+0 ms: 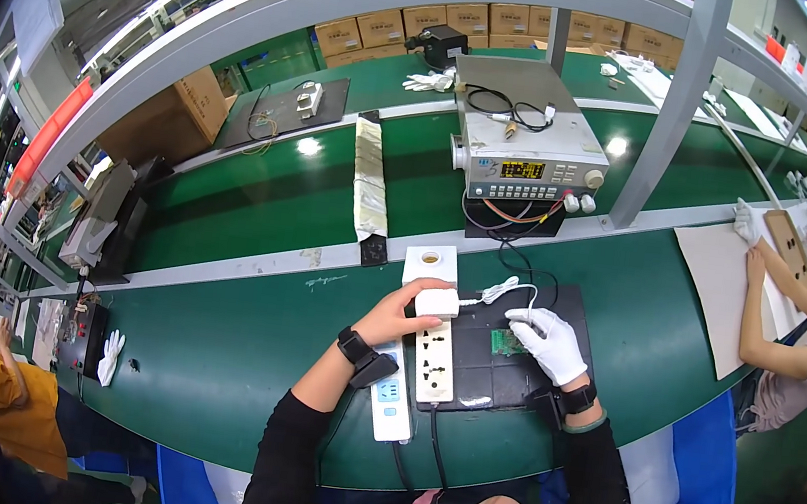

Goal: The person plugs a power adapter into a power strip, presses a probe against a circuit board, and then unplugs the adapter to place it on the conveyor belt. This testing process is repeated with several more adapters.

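While left fingers (418, 324) grip an adapter (436, 303), right fingers (526, 318) seemingly pinch its cable (501, 288).

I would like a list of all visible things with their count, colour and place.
Mat: 1, black, right of centre
Board: 1, green, on mat
Charger: 1, white, centre
Cables: several, white or black, around mat
Power strips: 2, cream and white-blue, left of board
Holed box: 1, white, beyond charger
Instrument: 1, grey, beyond mat
Table: 1, green, foreground
Frame: 1, grey, overhead
Cartons: many, brown, back and left
Loose gloves: at least 2, white, left and back
Co-workers: at least 2, orange, pale tops, both sides
Wristbands: 2, black, one per wrist
Left hand: 1, bare, holding charger
Right hand: 1, white-gloved, by board
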